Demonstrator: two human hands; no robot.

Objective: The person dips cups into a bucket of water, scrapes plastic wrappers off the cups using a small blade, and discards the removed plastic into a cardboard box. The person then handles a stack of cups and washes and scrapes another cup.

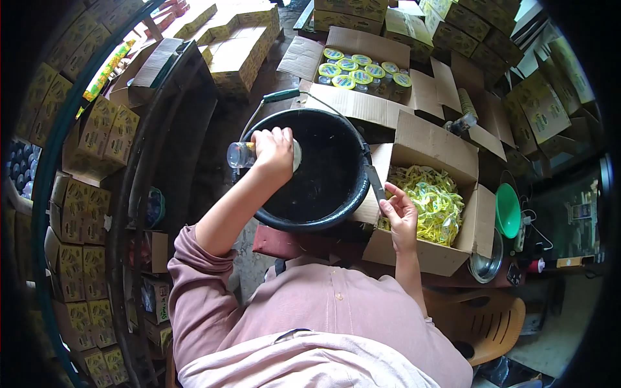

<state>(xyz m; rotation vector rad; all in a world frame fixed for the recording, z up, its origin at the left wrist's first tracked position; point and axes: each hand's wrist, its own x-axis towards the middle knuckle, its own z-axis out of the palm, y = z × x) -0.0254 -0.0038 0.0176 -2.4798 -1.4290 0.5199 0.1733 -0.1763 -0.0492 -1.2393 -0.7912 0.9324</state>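
Closed around a clear jar (242, 155), the left hand (274, 154) has its fingers curled over the jar's side. The jar lies on its side at the left rim of a black bucket (317, 171), one end sticking out past the rim, the other over the opening. The right hand (401, 216) is partly closed, thumb and fingers pinching a dark flat blade (374, 186) just beside the bucket's right rim — whether the two touch, I cannot tell.

The bucket stands near the left end of the red surface (281, 242), its handle (282, 95) raised over the far rim. Right of it, by the near edge, an open carton (432, 139) holds a heap of yellow-green wrappers (435, 205). Toward the right end are a green bowl (508, 209) and a metal bowl (486, 262), partly hidden by the carton's flap.

Beyond the bucket, another open box (369, 43) holds jars with yellow-green lids (343, 81) — upright, packed together. An orange chair (482, 323) is at the near right.
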